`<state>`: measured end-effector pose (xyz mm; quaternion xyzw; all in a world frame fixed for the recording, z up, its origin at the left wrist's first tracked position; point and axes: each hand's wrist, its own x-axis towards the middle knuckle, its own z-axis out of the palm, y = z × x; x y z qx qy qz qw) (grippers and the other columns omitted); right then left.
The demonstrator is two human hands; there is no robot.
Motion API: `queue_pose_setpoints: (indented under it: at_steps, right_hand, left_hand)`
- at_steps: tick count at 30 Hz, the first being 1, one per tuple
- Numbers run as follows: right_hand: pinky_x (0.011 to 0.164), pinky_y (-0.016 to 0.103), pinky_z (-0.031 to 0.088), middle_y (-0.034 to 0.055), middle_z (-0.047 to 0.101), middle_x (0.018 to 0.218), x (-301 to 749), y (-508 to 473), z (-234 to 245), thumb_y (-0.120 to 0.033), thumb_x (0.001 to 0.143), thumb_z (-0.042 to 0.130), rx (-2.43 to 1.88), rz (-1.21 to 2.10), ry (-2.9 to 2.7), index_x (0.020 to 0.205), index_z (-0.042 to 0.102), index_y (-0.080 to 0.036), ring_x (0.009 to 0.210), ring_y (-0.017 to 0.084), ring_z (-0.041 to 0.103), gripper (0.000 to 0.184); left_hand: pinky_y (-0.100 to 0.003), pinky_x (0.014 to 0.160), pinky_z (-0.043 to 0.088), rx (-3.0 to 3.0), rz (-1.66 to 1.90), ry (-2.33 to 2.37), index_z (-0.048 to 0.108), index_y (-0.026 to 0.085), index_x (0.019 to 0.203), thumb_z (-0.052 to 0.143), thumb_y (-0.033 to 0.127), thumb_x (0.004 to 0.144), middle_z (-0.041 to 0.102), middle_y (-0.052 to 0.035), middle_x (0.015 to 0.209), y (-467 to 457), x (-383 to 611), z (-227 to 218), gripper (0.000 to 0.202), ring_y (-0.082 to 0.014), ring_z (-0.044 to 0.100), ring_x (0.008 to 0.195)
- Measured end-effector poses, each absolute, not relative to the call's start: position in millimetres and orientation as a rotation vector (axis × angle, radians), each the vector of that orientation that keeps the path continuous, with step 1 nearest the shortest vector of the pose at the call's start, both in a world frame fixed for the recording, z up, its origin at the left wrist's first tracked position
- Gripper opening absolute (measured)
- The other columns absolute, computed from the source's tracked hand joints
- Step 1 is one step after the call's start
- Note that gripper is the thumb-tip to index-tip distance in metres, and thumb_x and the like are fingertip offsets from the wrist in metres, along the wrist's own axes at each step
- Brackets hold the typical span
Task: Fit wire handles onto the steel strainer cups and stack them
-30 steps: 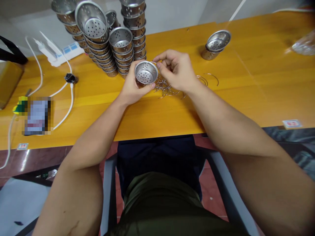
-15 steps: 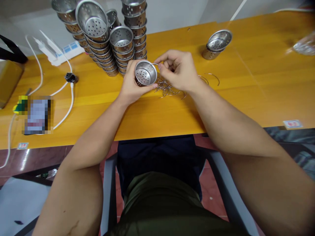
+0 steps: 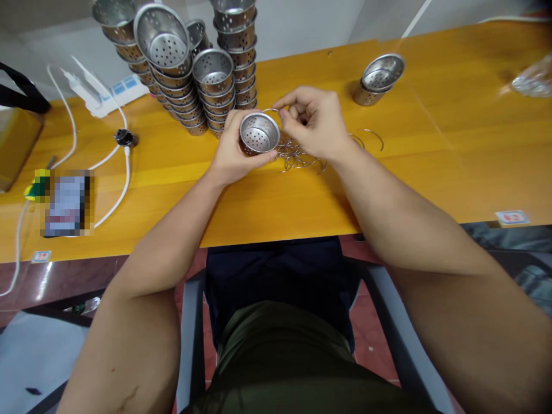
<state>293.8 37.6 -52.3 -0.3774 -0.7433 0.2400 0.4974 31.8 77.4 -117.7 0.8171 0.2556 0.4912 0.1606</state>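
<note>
Since half a second ago the small metal cup [image 3: 259, 133] has slid a little to the right and now tips its open mouth more squarely upward, while both hands have kept their places over the table.

The left hand [image 3: 230, 155] is closed around the cup from the left and below, thumb along the near rim, fingers wrapped behind. The cup is held just above the yellow table [image 3: 452, 149], roughly in the middle of its width and well back from the near edge. The right hand [image 3: 314, 123] pinches a thin wire loop [image 3: 271, 110] between thumb and forefinger, right at the far right rim of the cup; the wire arcs over the cup's back edge.

Under the right hand lies a tangle of wire loops [image 3: 297, 158], touching the table, with two loose ones [image 3: 366, 137] just to its right.

Behind the cup, close to the left knuckles, stand tall stacks of cups [image 3: 202, 75], leaving little room on that side. Farther right a short pair of cups [image 3: 379, 77] sits well apart, and bare tabletop lies between it and the right hand. To the left, a white cable [image 3: 123, 172] and a power strip [image 3: 107, 95] lie near the far edge.
</note>
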Motion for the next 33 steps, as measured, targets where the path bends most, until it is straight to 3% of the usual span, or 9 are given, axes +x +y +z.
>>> queue_pose_setpoints:
  at_steps: [4,8,18,21,25,28,33]
  right_hand:
    - [0.066,0.044,0.048,0.0001,0.055,0.071,291,32,-51,-0.069,0.108,0.095,-0.873,0.563,-1.814,0.108,0.079,-0.034,0.065,0.024,0.046,0.038]
    - [0.062,0.043,0.047,0.0,0.051,0.071,287,29,-51,-0.079,0.104,0.092,-0.895,0.59,-1.805,0.106,0.077,-0.034,0.064,0.025,0.047,0.047]
    - [0.06,0.042,0.047,-0.0012,0.051,0.068,287,30,-51,-0.075,0.101,0.098,-0.932,0.622,-1.806,0.101,0.075,-0.034,0.064,0.025,0.046,0.047]
    - [0.06,0.041,0.045,-0.0019,0.049,0.068,288,34,-54,-0.076,0.103,0.096,-0.882,0.6,-1.812,0.104,0.078,-0.033,0.063,0.023,0.044,0.046]
    - [0.061,0.042,0.04,-0.0016,0.052,0.069,290,41,-58,-0.076,0.106,0.092,-0.769,0.556,-1.785,0.11,0.084,-0.031,0.06,0.02,0.039,0.047]
    - [0.062,0.043,0.042,-0.0001,0.055,0.071,292,41,-56,-0.077,0.105,0.093,-0.799,0.541,-1.776,0.107,0.082,-0.033,0.062,0.022,0.042,0.045]
    - [0.061,0.043,0.047,0.0002,0.055,0.069,289,32,-50,-0.072,0.105,0.096,-0.899,0.543,-1.801,0.102,0.077,-0.034,0.066,0.026,0.05,0.042]
  left_hand:
    - [-0.064,0.13,0.063,2.31,1.426,0.757,0.071,0.034,0.149,0.111,0.094,0.076,0.072,-0.0091,0.14,80,30,-117,0.102,-0.0435,0.074,0.14]
    - [-0.062,0.128,0.064,2.278,1.477,0.729,0.069,0.033,0.148,0.108,0.095,0.079,0.072,-0.0112,0.144,82,30,-120,0.1,-0.0427,0.075,0.138]
    - [-0.061,0.128,0.062,2.256,1.391,0.706,0.056,0.034,0.159,0.1,0.106,0.078,0.073,-0.0107,0.145,89,32,-125,0.117,-0.0447,0.077,0.142]
    - [-0.061,0.131,0.062,2.266,1.413,0.665,0.053,0.036,0.166,0.103,0.1,0.081,0.07,-0.012,0.155,89,33,-127,0.118,-0.0453,0.075,0.148]
    - [-0.061,0.138,0.06,2.248,1.395,0.682,0.044,0.042,0.18,0.1,0.079,0.099,0.063,-0.0141,0.17,86,33,-129,0.105,-0.0434,0.069,0.16]
    - [-0.063,0.141,0.057,2.248,1.4,0.739,0.047,0.044,0.18,0.104,0.071,0.099,0.063,-0.0129,0.17,85,33,-128,0.103,-0.0441,0.065,0.163]
    - [-0.062,0.133,0.06,2.306,1.459,0.742,0.063,0.037,0.162,0.102,0.098,0.084,0.068,-0.0126,0.155,85,31,-121,0.106,-0.0457,0.069,0.151]
